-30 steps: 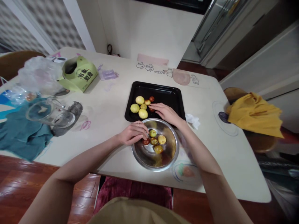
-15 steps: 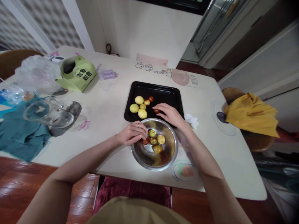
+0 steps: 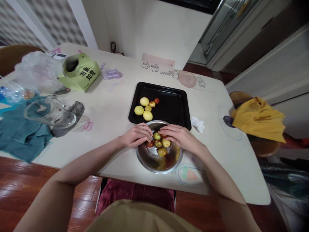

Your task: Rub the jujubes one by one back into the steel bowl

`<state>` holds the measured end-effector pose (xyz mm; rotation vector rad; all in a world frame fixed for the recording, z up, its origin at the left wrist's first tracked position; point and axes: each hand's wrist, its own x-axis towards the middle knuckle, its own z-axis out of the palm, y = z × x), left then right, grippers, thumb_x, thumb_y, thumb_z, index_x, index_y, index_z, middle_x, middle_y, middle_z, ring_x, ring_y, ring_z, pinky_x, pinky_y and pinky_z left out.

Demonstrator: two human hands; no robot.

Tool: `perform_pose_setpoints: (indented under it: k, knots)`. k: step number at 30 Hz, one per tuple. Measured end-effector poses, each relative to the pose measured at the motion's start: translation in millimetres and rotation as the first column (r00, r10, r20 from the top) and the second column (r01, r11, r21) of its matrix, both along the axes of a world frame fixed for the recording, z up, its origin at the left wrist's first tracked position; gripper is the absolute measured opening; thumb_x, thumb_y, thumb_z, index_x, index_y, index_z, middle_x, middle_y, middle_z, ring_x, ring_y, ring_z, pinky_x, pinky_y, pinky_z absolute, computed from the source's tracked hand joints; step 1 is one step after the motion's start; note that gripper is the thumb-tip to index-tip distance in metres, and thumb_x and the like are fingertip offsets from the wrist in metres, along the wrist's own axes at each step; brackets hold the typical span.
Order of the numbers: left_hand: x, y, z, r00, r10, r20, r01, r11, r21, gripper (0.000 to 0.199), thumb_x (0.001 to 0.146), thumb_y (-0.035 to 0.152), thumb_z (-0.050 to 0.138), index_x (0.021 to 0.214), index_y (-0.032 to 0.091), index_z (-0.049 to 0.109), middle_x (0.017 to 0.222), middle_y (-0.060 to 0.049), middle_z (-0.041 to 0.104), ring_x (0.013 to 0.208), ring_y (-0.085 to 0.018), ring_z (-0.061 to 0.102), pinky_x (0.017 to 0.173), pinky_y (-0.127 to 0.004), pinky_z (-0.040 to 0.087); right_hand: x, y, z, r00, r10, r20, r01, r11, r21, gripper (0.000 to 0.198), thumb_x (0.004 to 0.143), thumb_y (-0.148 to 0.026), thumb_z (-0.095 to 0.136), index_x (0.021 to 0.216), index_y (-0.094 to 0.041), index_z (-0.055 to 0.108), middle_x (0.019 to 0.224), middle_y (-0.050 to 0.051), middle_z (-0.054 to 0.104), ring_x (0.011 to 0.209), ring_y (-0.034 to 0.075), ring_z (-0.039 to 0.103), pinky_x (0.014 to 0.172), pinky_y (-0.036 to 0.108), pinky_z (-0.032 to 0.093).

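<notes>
A steel bowl [image 3: 158,167] stands near the table's front edge with several jujubes in it, among them a yellow one [image 3: 162,152]. My left hand [image 3: 136,136], a ring on one finger, reaches over the left rim, its bent fingers on a red-brown jujube [image 3: 149,144]. From the right, my right hand [image 3: 182,137] leans over the bowl, fingertips closed on another red jujube [image 3: 164,136], partly hidden by the fingers. Behind the bowl lies a black tray [image 3: 171,100], where yellow-green jujubes [image 3: 147,115] and a small red one [image 3: 156,101] are grouped on the left.
Left on the table are a glass jug [image 3: 50,112], a teal cloth [image 3: 21,135], a green carton [image 3: 80,72] and a plastic bag [image 3: 36,71]. A crumpled tissue [image 3: 198,124] lies right of the tray. Yellow cloth [image 3: 259,119] drapes a chair at right.
My right hand has moved from the tray to the bowl, bringing the red jujube that lay under its fingers. My left hand has stayed at the bowl's left rim.
</notes>
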<state>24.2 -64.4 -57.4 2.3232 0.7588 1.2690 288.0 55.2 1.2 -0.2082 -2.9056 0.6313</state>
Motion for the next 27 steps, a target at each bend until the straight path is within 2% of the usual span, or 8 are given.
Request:
perform_pose_setpoints:
  k: [5,8,12,20,23,27]
  knots:
    - [-0.3,0.2,0.4,1.000,-0.003,-0.007,0.003,1.000,0.000,0.041,0.112,0.032,0.039,0.102,0.020,0.077,0.093,-0.011,0.083,0.100,-0.026,0.077,0.097,-0.044,0.053,-1.5,2.0,-3.5,0.999,-0.008,0.034,0.007,1.000,0.008,0.034,0.100,-0.016,0.070,0.131,-0.026,0.077,0.136,0.009,0.077,0.126,0.027,0.074,0.112,0.045,0.060]
    - [-0.5,0.4,0.8,1.000,-0.003,0.003,0.003,1.000,0.017,0.038,0.111,0.029,0.041,0.103,0.020,0.077,0.093,-0.010,0.083,0.101,-0.026,0.077,0.096,-0.043,0.053,-1.9,1.8,-3.9,0.999,0.024,0.031,-0.023,1.000,-0.009,0.029,0.100,-0.013,0.066,0.123,-0.023,0.080,0.127,0.009,0.081,0.119,0.026,0.077,0.108,0.043,0.062]
    - [-0.7,0.6,1.2,1.000,-0.004,-0.004,0.004,1.000,0.011,0.040,0.112,0.030,0.041,0.103,0.020,0.078,0.093,-0.011,0.083,0.101,-0.026,0.078,0.096,-0.044,0.054,-3.7,0.1,-3.5,0.999,0.031,0.037,-0.029,0.999,-0.044,0.025,0.103,-0.015,0.063,0.117,-0.023,0.082,0.117,0.009,0.083,0.109,0.024,0.079,0.100,0.041,0.064]
    - [-0.9,0.9,-0.6,1.000,0.001,0.007,-0.001,1.000,0.016,0.038,0.111,0.029,0.041,0.103,0.020,0.078,0.093,-0.010,0.083,0.100,-0.026,0.078,0.096,-0.044,0.054,-3.7,0.0,-5.0,0.999,0.033,0.034,-0.032,0.999,-0.032,0.025,0.105,-0.016,0.060,0.117,-0.022,0.081,0.115,0.009,0.082,0.108,0.024,0.078,0.099,0.042,0.063]
    - [-1.0,0.5,-0.4,1.000,0.006,0.004,-0.006,1.000,0.013,0.038,0.111,0.030,0.042,0.103,0.020,0.077,0.092,-0.010,0.083,0.100,-0.026,0.078,0.097,-0.043,0.054,-3.1,3.6,-3.9,0.999,0.032,-0.013,-0.032,0.999,-0.007,0.024,0.107,-0.022,0.059,0.116,-0.021,0.081,0.114,0.010,0.082,0.107,0.025,0.077,0.100,0.044,0.063]
    - [-0.7,0.0,-0.9,1.000,0.010,0.008,-0.010,1.000,0.006,0.040,0.112,0.032,0.041,0.102,0.020,0.077,0.090,-0.010,0.083,0.098,-0.026,0.078,0.096,-0.043,0.054,-1.5,8.4,-7.0,0.981,-0.057,-0.185,0.053,0.998,-0.023,0.025,0.109,-0.029,0.058,0.117,-0.022,0.081,0.117,0.010,0.082,0.109,0.025,0.076,0.100,0.047,0.063]
